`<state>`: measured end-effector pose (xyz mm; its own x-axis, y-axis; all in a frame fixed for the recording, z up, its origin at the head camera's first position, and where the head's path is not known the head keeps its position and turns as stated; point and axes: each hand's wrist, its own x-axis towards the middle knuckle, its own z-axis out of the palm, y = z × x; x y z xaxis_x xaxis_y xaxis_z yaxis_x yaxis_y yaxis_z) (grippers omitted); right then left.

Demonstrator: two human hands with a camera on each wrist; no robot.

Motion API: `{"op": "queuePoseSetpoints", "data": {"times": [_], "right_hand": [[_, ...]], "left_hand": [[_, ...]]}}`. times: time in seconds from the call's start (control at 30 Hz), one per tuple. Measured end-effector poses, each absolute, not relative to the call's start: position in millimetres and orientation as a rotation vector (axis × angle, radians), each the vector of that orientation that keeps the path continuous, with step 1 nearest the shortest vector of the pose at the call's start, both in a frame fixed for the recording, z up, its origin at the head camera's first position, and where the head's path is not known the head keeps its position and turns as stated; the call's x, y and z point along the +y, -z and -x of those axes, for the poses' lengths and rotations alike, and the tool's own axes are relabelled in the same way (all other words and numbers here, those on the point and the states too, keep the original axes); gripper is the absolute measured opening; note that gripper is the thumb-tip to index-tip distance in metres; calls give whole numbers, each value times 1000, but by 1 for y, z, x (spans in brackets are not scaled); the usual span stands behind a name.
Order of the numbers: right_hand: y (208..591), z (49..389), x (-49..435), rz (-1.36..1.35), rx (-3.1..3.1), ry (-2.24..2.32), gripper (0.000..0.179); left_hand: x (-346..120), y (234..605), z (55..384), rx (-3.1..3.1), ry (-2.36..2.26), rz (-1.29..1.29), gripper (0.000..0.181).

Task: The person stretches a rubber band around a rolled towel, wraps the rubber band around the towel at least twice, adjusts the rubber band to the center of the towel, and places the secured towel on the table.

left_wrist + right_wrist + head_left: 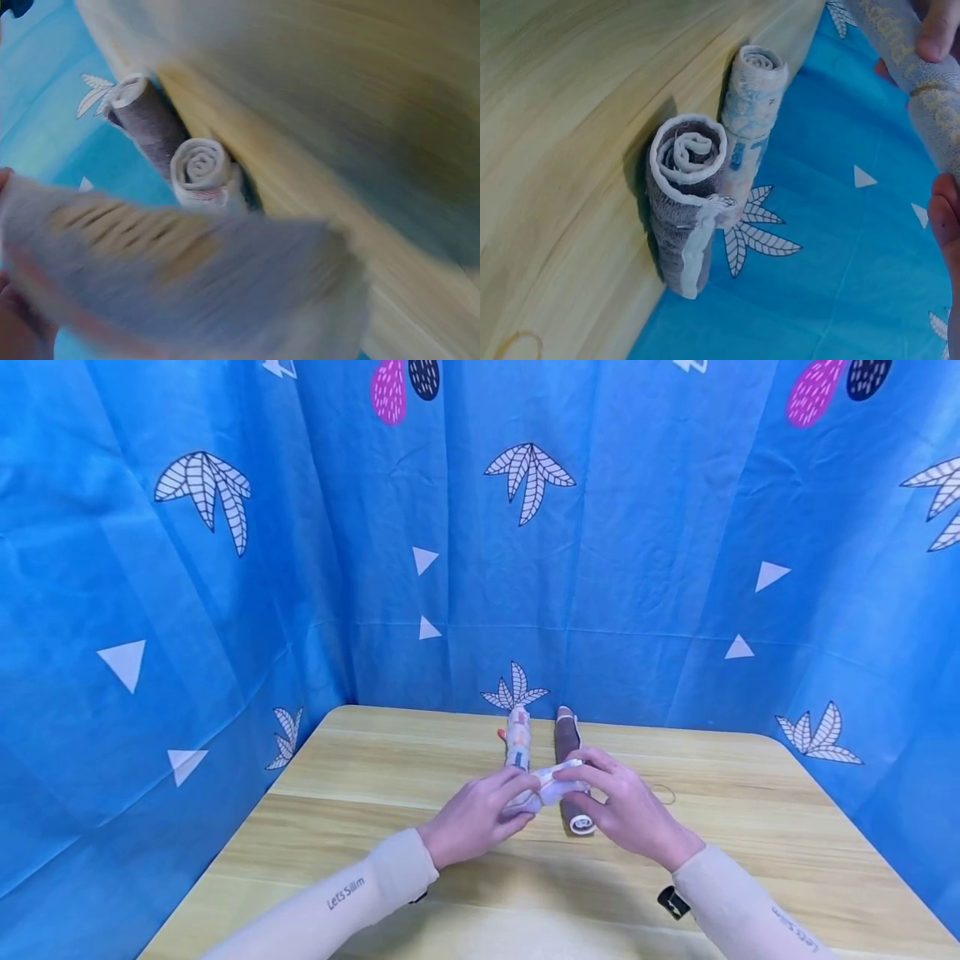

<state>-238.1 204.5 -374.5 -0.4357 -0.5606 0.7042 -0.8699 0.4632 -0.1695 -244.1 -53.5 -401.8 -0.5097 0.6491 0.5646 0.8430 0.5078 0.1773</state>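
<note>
Gripping one end of a pale rolled cloth (551, 789), the left hand (480, 817) bends its fingers over the roll, its grip narrow; beyond that hand a red piece (501, 734), too small to identify, shows beside a patterned roll (519, 739), which lies on the wooden tabletop (360, 793) and points away toward the blue curtain (637, 568); the pale rolled cloth itself is held between the two hands, above the tabletop, and in the right wrist view a thin band (922, 88) circles its middle; next comes a dark roll (567, 747), lying beside the patterned one but apart from it, its spiral end facing the person and part of it hidden behind the held cloth; the right hand (626, 802) holds the other end of that cloth with fingers and thumb, its grip narrow as well; farther right, a loose band (664, 793) lies on the tabletop.

The work seems well along; two cloths are rolled and set down, and the third is rolled with its band around it; what appears left is settling that band and laying the roll down; whether the loose band is a spare or meant for the dark roll cannot be told, since no band shows clearly there.
</note>
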Motion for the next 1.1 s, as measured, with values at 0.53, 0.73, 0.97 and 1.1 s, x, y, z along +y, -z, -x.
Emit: {"op": "queuePoseSetpoints", "data": {"times": [0.53,0.73,0.97,1.1], "right_hand": [[378,238,200,-1054,-2162,-760,33],[378,241,202,-997,-2208,-841,30],[372,244,207,-813,-2296,-1062,25],[367,244,206,-746,-2374,-1131,23]], "left_hand": [[-41,395,244,-2404,484,1164,22],[-45,401,247,-2330,457,1209,13],[-53,401,251,-2268,423,1153,12],[-52,400,251,-2374,509,1128,25]]}}
